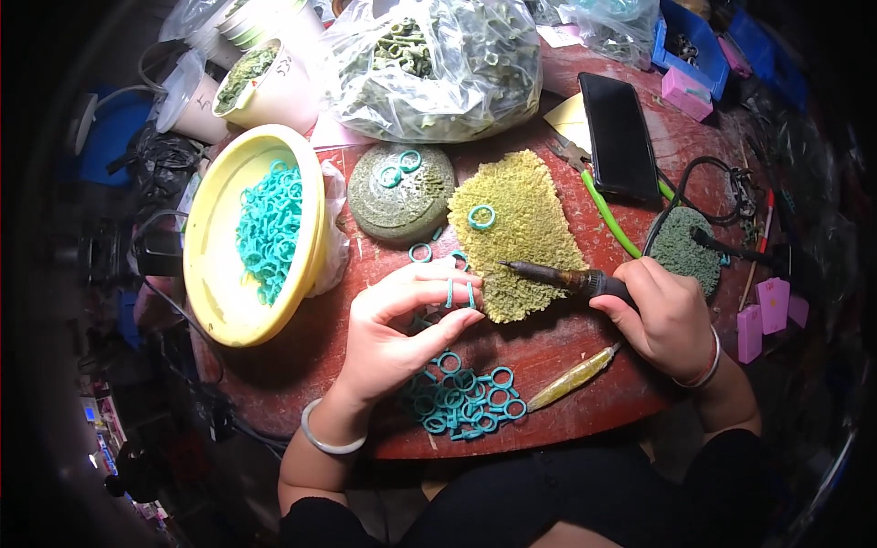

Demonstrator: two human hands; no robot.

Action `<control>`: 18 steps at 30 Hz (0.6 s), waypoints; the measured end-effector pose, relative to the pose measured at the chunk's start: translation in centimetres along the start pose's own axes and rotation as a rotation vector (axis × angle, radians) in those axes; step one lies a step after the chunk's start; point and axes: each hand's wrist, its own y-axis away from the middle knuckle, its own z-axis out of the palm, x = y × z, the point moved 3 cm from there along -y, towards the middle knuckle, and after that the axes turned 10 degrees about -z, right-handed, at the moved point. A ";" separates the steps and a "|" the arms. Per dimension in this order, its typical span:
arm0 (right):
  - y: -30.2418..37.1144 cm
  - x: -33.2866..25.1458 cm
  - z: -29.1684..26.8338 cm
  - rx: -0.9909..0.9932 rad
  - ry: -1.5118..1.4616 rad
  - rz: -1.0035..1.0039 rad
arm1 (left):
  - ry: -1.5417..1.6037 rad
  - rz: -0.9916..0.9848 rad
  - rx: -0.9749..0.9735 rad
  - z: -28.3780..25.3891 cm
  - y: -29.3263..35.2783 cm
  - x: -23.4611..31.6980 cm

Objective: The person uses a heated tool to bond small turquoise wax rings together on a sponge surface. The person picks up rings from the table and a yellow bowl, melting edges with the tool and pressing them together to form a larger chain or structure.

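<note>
My left hand (391, 324) pinches teal wax-like rings (470, 294) between thumb and fingers; two show edge-on. In my right hand (662, 320) is a soldering iron (598, 283) with a dark handle. Its thin tip points left over a rough yellow-green sponge-like pad (521, 228), apart from the held rings. One ring (481, 216) lies on that pad. Below my left hand spreads a pile of teal rings (466, 400), beside a yellow tapered tube (574, 376). Two more rings (400, 168) rest on a round grey-green stone-like block (402, 205).
A yellow bowl (206, 247) of teal pieces stands at left. Behind are a clear bag (493, 64) of green pieces and white cups (265, 100). At right lie a phone (617, 137), green-handled pliers (607, 215), a green sponge (683, 247), a black cable and pink blocks (772, 304).
</note>
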 end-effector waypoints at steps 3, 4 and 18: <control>0.0 0.0 0.1 -0.004 -0.017 -0.025 | -0.084 0.061 0.002 -0.2 0.1 -0.1; 0.0 -0.1 -0.1 0.012 -0.068 -0.055 | -0.083 0.059 0.003 -0.1 0.1 0.0; 0.3 -0.5 0.9 0.008 -0.150 -0.144 | -0.125 0.044 -0.004 0.2 0.1 0.3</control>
